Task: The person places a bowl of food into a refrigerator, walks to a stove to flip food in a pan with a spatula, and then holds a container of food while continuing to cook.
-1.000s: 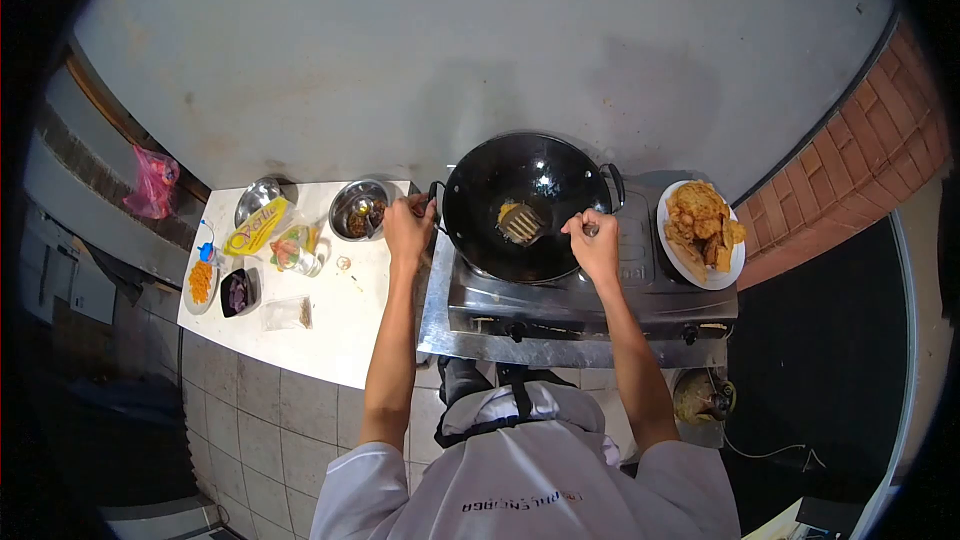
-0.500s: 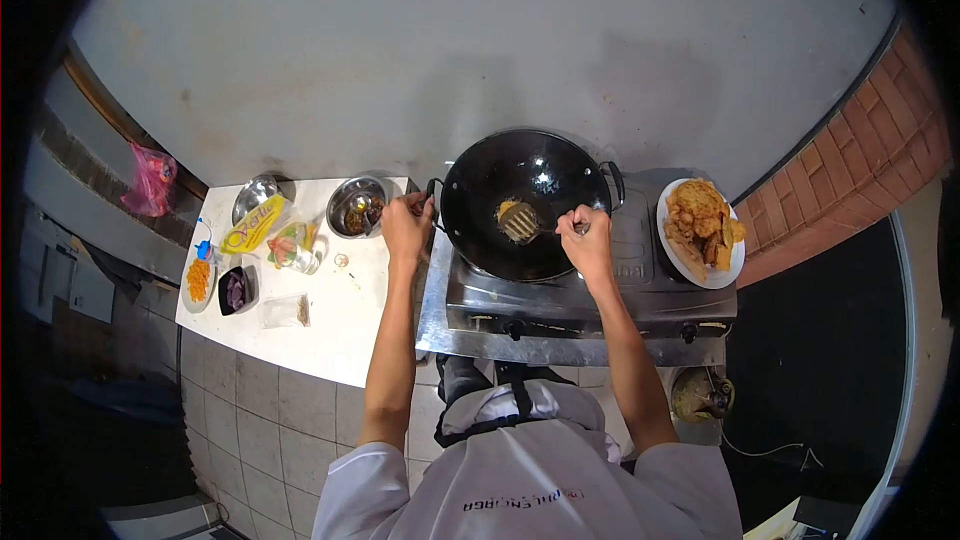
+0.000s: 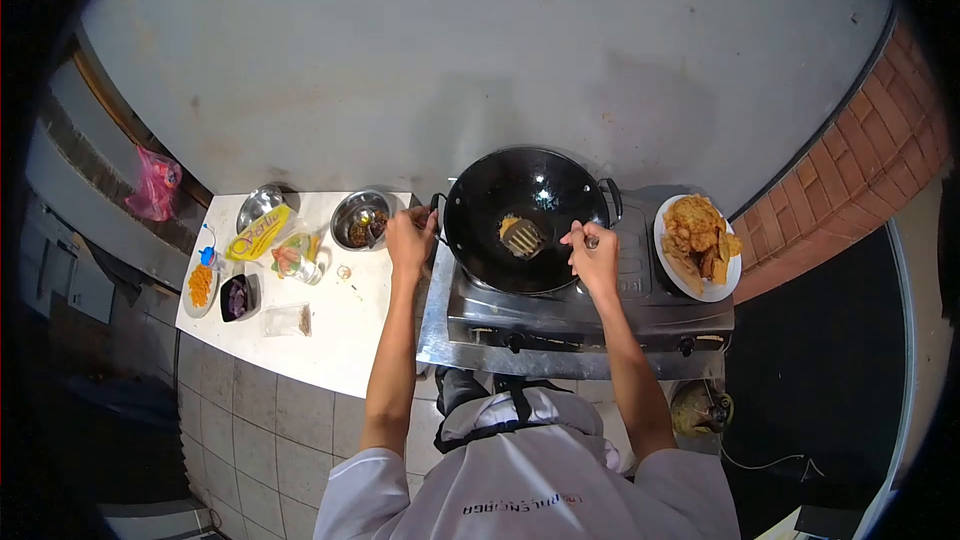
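Note:
A black wok (image 3: 490, 255) with two loop handles sits on the steel gas stove (image 3: 560, 325). My left hand (image 3: 411, 237) is closed at the wok's left handle. My right hand (image 3: 593, 254) grips the handle of a slotted spatula (image 3: 523, 239), whose head rests on the wok's bottom against a small heap of yellowish-brown food (image 3: 508, 225). To the left of my left hand stands a steel bowl (image 3: 346, 230) holding dark seasoning and a spoon. A white plate of fried food (image 3: 697, 232) lies right of the wok.
On the white table (image 3: 340, 340) are another steel bowl (image 3: 259, 202), a yellow packet (image 3: 257, 233), a bag of vegetables (image 3: 296, 257), a dark bowl (image 3: 238, 297), a plate of orange pieces (image 3: 200, 286) and a clear packet (image 3: 286, 320). A brick ledge (image 3: 850, 207) runs along the right.
The view has tilted a little, so the wok and table appear lower. My right hand has shifted slightly right and turned, and the spatula head lies a little differently over the food.

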Available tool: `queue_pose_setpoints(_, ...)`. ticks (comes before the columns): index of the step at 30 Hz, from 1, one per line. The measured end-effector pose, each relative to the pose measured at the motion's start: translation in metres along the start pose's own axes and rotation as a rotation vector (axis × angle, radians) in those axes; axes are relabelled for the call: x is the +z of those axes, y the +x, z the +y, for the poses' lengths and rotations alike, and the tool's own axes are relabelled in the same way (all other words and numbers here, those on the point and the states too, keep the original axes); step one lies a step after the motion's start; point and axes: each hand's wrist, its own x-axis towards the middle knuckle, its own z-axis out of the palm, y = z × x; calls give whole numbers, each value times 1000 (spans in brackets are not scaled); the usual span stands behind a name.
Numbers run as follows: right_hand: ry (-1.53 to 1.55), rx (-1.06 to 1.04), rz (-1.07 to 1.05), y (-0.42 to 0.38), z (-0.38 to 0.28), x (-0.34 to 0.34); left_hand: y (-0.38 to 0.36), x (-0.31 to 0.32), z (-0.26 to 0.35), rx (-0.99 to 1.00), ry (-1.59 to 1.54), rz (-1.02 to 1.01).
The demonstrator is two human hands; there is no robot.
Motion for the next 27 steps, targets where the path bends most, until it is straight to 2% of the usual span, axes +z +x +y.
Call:
queue_pose_setpoints(4,155,-42,75,-1,-14,-7,0,1,0,-11,1,-16)
queue_pose_setpoints(9,13,-105,61,8,-36,-35,-1,1,0,6,-7,-7)
queue_pose_setpoints(11,-207,-345,89,15,-38,-42,0,1,1,-24,-15,-17)
queue_pose_setpoints(12,-162,-391,112,19,-34,-42,0,1,2,-25,-15,-17)
queue_pose_setpoints(18,-347,-460,112,28,-42,-44,-1,0,3,-40,-19,-22)
queue_pose_setpoints(22,-343,-416,42,34,-40,-36,-1,1,1,-24,24,-18)
queue_pose_setpoints(25,-391,-469,38,40,-39,-31,-1,2,-2,-24,14,-9)
queue_pose_setpoints(27,-415,-413,-17,46,-35,-29,-1,1,-1,-20,0,4)
